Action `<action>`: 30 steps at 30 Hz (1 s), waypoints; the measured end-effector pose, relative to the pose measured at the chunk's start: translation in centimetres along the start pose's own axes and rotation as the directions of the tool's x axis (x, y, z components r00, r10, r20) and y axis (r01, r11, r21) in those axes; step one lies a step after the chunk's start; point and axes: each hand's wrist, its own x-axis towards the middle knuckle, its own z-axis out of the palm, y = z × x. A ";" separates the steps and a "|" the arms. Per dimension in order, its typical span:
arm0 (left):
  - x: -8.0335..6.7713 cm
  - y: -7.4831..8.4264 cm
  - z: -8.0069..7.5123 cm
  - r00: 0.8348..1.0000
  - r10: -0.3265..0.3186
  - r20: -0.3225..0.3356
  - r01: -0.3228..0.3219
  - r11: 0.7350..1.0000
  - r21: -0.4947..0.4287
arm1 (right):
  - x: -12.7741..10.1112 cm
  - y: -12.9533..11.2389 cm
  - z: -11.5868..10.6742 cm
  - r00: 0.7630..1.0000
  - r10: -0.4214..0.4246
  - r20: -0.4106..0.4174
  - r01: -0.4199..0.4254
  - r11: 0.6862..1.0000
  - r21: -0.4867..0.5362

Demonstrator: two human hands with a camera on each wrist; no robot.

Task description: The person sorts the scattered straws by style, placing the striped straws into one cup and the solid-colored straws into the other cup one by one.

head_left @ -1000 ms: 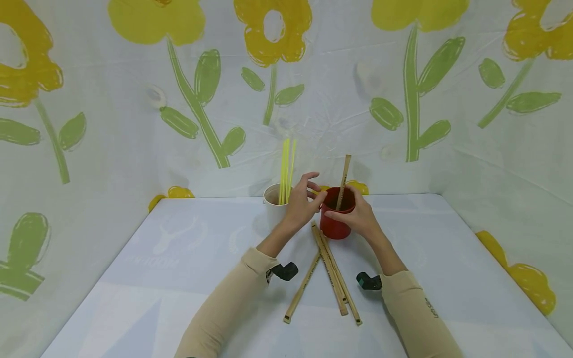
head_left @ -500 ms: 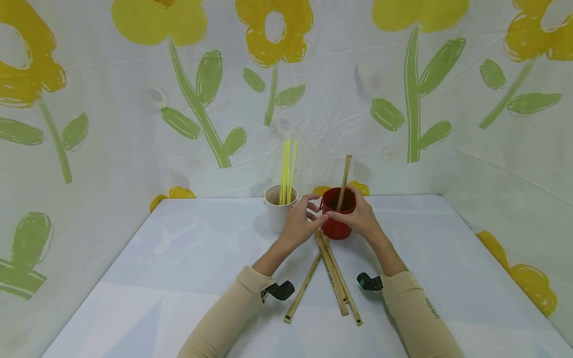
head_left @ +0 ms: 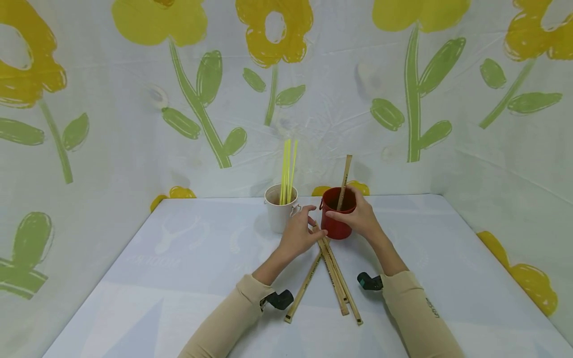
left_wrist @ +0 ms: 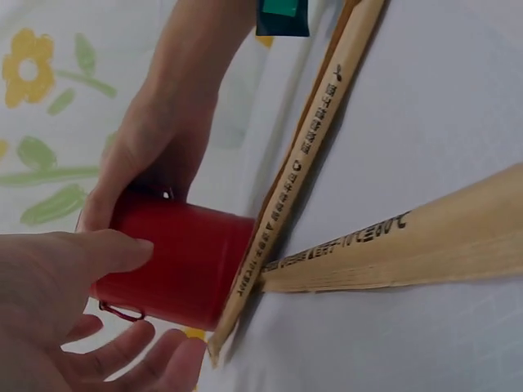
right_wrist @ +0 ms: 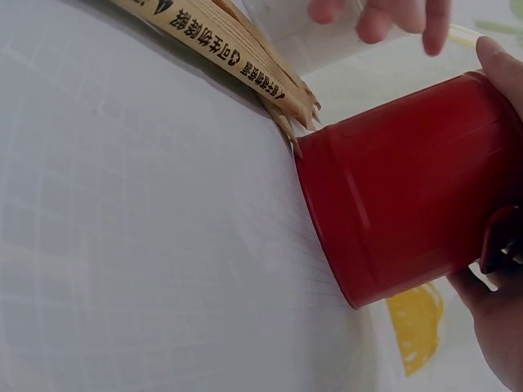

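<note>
A small red bucket [head_left: 335, 227] stands on the table with one paper-wrapped straw [head_left: 344, 179] upright in it. My right hand [head_left: 361, 218] grips the bucket's side near the rim, thumb in front and fingers behind. Left of it, my left hand [head_left: 297, 233] hovers with fingers spread and nothing held, over the upper ends of several brown paper-wrapped straws [head_left: 332, 273] lying on the table. In the left wrist view, printed wrappers [left_wrist: 306, 147] lie against the bucket's base, and the left thumb [left_wrist: 114, 249] appears in front of the red wall; contact cannot be told.
A white bucket [head_left: 276, 219] with several yellow sticks [head_left: 285, 171] stands just behind the left hand. The white table [head_left: 188, 268] ends at a flower-patterned cloth wall [head_left: 331, 109]. One wrapped straw [head_left: 303, 288] lies at an angle, left of the others.
My left hand has come down and toward me, from beside the red bucket's rim to the lying straws' upper ends. The right hand and red bucket have stayed put.
</note>
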 end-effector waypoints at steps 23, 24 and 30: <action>-0.8 0.0 1.4 0.966 -0.171 0.192 0.138 0.975 0.172 | 0.0 0.1 -0.1 1.000 0.007 0.009 -0.007 1.000 0.000; -0.8 0.0 1.5 0.966 -0.167 0.195 0.135 0.976 0.168 | 0.0 0.1 -0.1 1.000 0.008 0.009 -0.008 1.000 -0.001; -0.9 0.0 1.8 0.965 -0.162 0.208 0.130 0.979 0.157 | 0.0 0.1 0.0 1.000 0.014 0.002 -0.014 1.000 -0.003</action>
